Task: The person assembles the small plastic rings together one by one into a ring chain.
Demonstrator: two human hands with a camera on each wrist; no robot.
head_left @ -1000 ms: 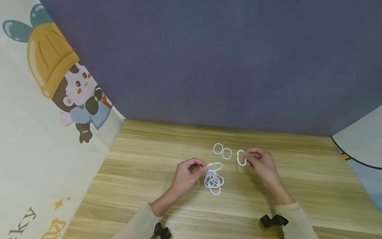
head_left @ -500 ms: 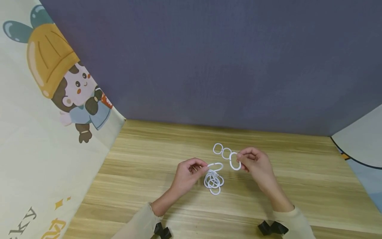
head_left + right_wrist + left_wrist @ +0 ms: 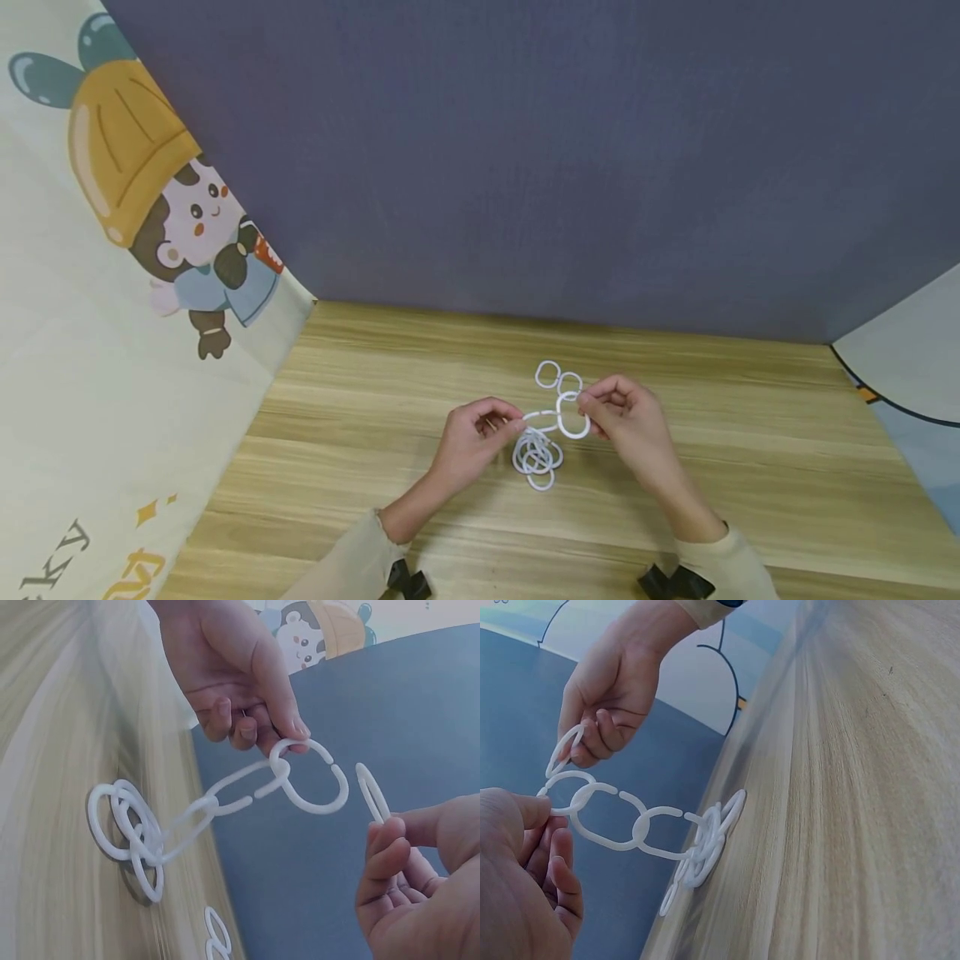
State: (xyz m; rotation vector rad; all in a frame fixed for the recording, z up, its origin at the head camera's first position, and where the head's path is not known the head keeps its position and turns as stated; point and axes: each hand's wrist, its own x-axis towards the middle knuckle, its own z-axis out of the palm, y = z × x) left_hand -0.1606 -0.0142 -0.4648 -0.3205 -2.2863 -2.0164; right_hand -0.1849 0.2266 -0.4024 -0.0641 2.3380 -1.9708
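Observation:
Several white plastic C-shaped links, each with a small gap, join into a chain (image 3: 137,853). Its lower part lies heaped on the table, and its upper part hangs from my left hand (image 3: 472,437). Left thumb and fingertips pinch the top link (image 3: 309,809) of that chain, holding it up with its gap showing. A single loose link (image 3: 380,796) sits between the thumb and fingers of my right hand (image 3: 633,425), seen nearly edge-on in the right wrist view. In that view the single link stands just apart from the chain's top link.
Two more white links (image 3: 537,375) lie side by side on the wood-grain table (image 3: 360,375) behind the hands. A dark panel (image 3: 510,167) rises at the table's back edge. A printed cartoon sheet (image 3: 225,333) borders the left side.
My right hand has moved left with its single link, toward the chain's top link, and now overlaps it in the head view. My left hand and the heap have stayed put.

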